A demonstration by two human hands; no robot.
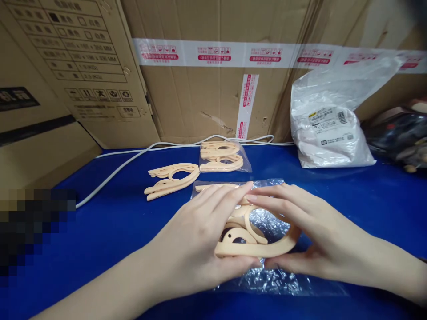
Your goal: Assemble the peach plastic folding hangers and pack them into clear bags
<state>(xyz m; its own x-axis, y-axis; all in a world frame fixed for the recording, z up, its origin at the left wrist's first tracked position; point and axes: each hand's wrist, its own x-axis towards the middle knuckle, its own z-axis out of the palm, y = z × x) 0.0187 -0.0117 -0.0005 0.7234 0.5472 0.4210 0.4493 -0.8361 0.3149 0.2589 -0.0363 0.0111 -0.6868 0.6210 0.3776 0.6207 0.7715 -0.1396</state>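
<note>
My left hand point(200, 235) and my right hand point(307, 231) meet over a clear plastic bag point(267, 280) on the blue table. Between them sits a peach plastic folding hanger piece point(253, 246). Thumbs press its near edge and fingers lie over its top, so both hands grip it. The hanger rests partly inside or on the crinkled bag; which one I cannot tell.
Loose peach hangers point(171, 178) lie further back, beside a small bag of packed hangers point(222, 156). A white cable point(133, 159) runs along the table. A white plastic parcel point(328, 133) leans on cardboard boxes point(207, 89) at the back. Dark objects point(400, 133) sit far right.
</note>
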